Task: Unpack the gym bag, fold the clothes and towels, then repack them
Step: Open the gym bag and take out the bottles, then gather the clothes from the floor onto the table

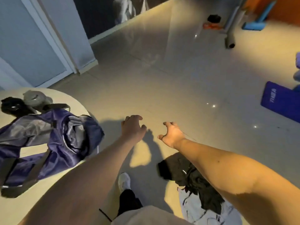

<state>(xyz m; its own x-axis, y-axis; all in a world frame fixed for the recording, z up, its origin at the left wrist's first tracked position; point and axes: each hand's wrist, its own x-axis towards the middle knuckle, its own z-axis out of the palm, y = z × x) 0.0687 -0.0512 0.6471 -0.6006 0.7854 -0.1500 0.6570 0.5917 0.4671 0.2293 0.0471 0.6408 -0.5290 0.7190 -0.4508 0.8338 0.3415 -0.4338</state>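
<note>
— what are your hands doing right now?

— nothing much. my left hand point(133, 127) and right hand point(172, 133) are both stretched out over the bare floor point(178, 78), fingers spread and loosely curled, gripping nothing.

— so where's the gym bag?

— off to my left, slumped on the round table point(73, 99). the gym bag point(65, 135) is purple and looks unzipped and sagging. its long axis runs on a slant, from the table's near edge by my left elbow up toward my left hand. a black bundle point(11, 106) and a grey bundle point(34, 98) sit just beyond it on the table.

— and the clothes?

— a dark garment point(194, 176) lies crumpled on the floor under my right forearm, overlapping a pale garment point(194, 210) nearer my feet. both are behind my fingers, back toward me.

— which hand goes for what, then?

— i'd say the right is nearer the floor pile but has to draw back and drop down. the left is nearer the bag and only needs to swing sideways.
</note>
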